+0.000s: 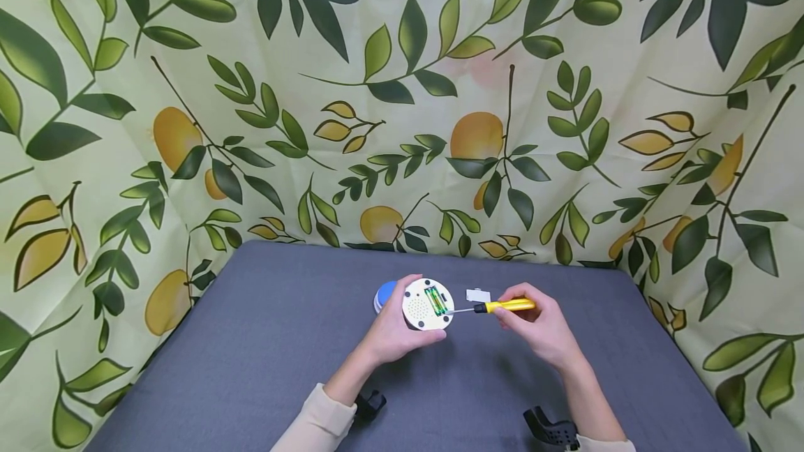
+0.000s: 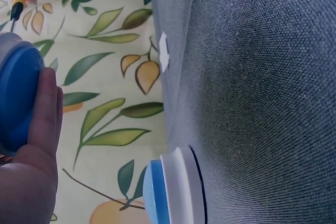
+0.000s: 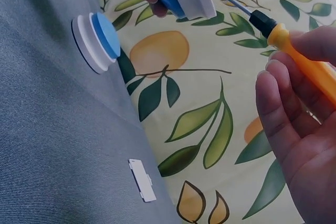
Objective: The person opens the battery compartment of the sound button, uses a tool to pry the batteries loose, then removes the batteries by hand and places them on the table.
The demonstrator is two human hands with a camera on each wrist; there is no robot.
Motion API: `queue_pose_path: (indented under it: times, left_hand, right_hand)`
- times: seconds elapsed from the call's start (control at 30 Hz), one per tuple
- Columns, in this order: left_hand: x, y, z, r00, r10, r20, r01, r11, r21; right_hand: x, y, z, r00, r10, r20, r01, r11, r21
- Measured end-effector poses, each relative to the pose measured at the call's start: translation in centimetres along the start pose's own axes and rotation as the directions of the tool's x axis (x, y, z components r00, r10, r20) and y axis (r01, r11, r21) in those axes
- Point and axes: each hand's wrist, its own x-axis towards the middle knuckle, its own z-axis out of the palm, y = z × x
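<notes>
Round blue-and-white device [image 1: 413, 307] is held up over the grey table [image 1: 270, 340], its white underside facing the head camera. Green batteries [image 1: 435, 301] sit in its uncovered compartment. The left hand [image 1: 388, 332] grips it from about eight o'clock, with the thumb along the lower rim and the fingers against the blue side. At three to four o'clock, the right hand [image 1: 545, 325] pinches the yellow handle of a screwdriver [image 1: 514, 305]. The shaft points toward nine o'clock, and its tip is at the device's face beside the compartment; whether it touches cannot be told. A second blue-and-white device [image 2: 184, 187] rests on the table between nine and ten o'clock from the first. Toward two to three o'clock lies a small white cover [image 1: 478, 295], near the right hand.
</notes>
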Motion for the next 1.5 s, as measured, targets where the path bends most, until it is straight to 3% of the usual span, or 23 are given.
queue_pose_path:
  times: [0.97,1.27,1.5]
  left_hand:
    - [0.09,0.11,-0.38,1.0,-0.024,0.007,0.024,0.996,-0.08]
    - [0.03,0.34,-0.31,1.0,-0.018,0.023,0.02,0.996,-0.09]
    - [-0.09,0.39,-0.23,0.999,-0.018,0.04,0.022,0.995,-0.095]
  right_hand:
    - [-0.22,0.1,0.28,0.999,-0.052,-0.015,0.052,0.999,0.009]
    - [-0.25,0.07,-0.07,0.999,-0.037,-0.009,0.038,0.997,0.071]
    - [-0.22,-0.15,-0.33,0.997,-0.072,-0.023,0.074,0.99,0.121]
